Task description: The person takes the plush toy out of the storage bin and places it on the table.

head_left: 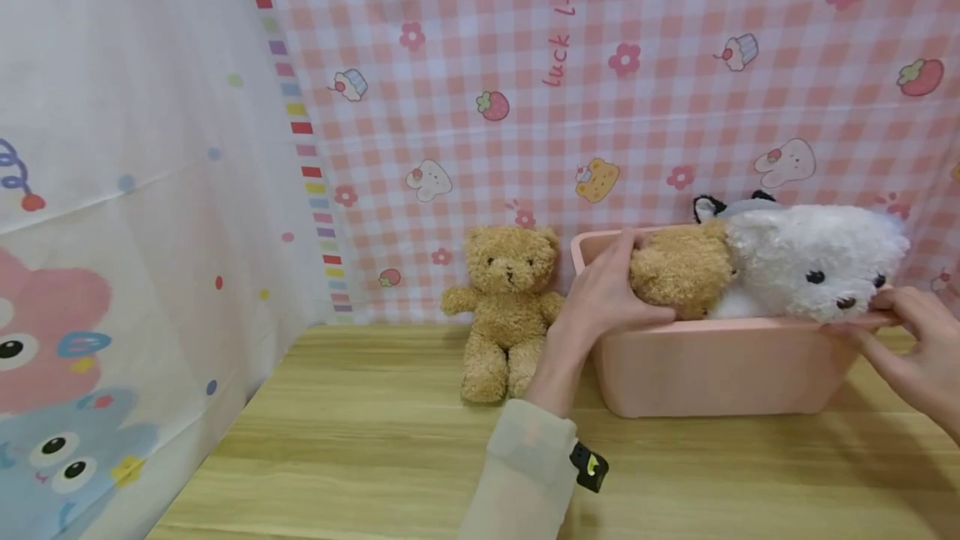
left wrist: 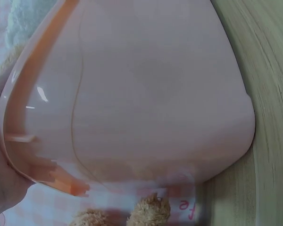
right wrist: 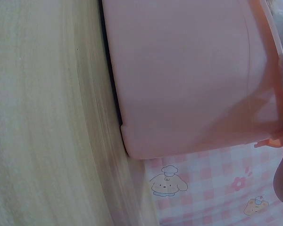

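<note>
A pink plastic bin point(head_left: 720, 369) stands on the table, filled with plush toys. My left hand point(head_left: 606, 286) grips its rim at the left end, thumb lying along the front edge beside a brown plush toy point(head_left: 678, 269). At the right end my right hand point(head_left: 911, 336) holds the rim, close to the snout of a white plush dog point(head_left: 813, 261). Behind these two, a grey plush with black-edged ears point(head_left: 738, 207) peeks up. Each wrist view shows the bin's smooth outer wall point(left wrist: 146, 84) with the hand at its rim.
A brown teddy bear point(head_left: 510, 298) sits on the wooden table point(head_left: 360, 432) left of the bin, partly behind my left forearm. A pink checked cloth point(head_left: 450, 48) hangs behind everything, and a white patterned cloth point(head_left: 172, 215) covers the left side.
</note>
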